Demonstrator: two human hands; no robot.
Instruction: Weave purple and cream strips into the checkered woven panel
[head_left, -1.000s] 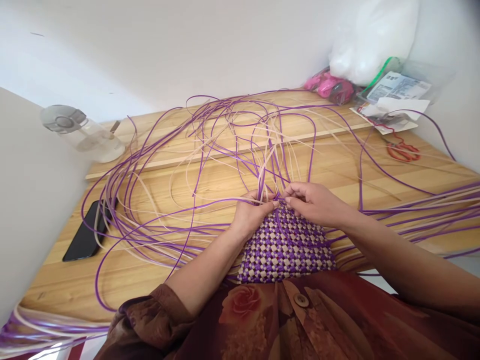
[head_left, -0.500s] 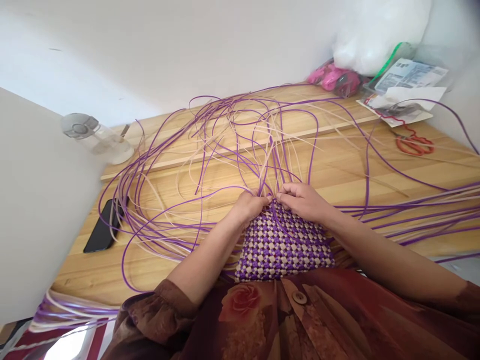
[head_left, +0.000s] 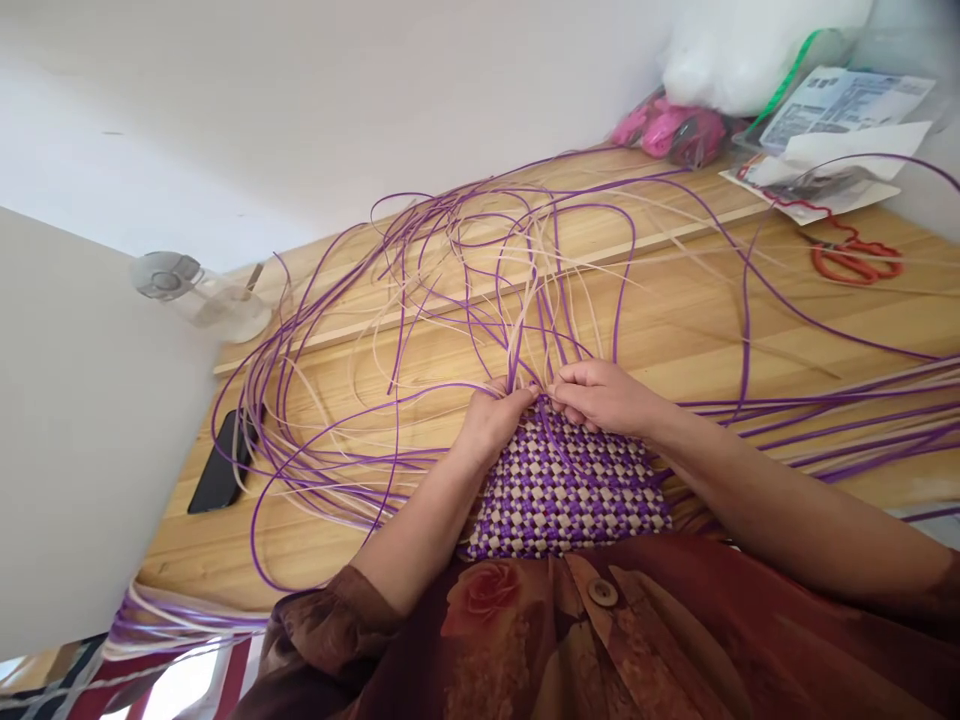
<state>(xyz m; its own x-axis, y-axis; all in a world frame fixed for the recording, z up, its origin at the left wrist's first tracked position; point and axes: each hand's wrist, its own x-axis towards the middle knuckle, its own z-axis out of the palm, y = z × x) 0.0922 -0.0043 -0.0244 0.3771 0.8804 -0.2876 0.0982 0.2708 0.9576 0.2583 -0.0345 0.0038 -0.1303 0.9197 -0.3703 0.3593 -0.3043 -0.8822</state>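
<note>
A purple and cream woven piece (head_left: 574,495) lies at the table's near edge, against the brown flowered garment. Long purple and cream strips (head_left: 531,300) fan out from its far edge and sides. At the far edge's left part, my left hand (head_left: 491,420) is closed, thumb and fingers pinching the weave and strips. Just to its right, my right hand (head_left: 604,397) is closed in a pinch at the same edge, on a strip that its fingers partly hide. The two sets of fingertips nearly meet.
A black phone (head_left: 223,465) lies on the left under loose strips. Behind it stands a grey-and-clear container (head_left: 202,295). Orange-handled scissors (head_left: 855,262), papers (head_left: 847,110) and a bag with pink things (head_left: 671,130) sit at the right back. A raised strip crosses the wooden table (head_left: 690,330).
My head view has tilted slightly. My right fingers have curled in more tightly beside the left thumb at the weave's far edge; the left hand stays nearly in place.
</note>
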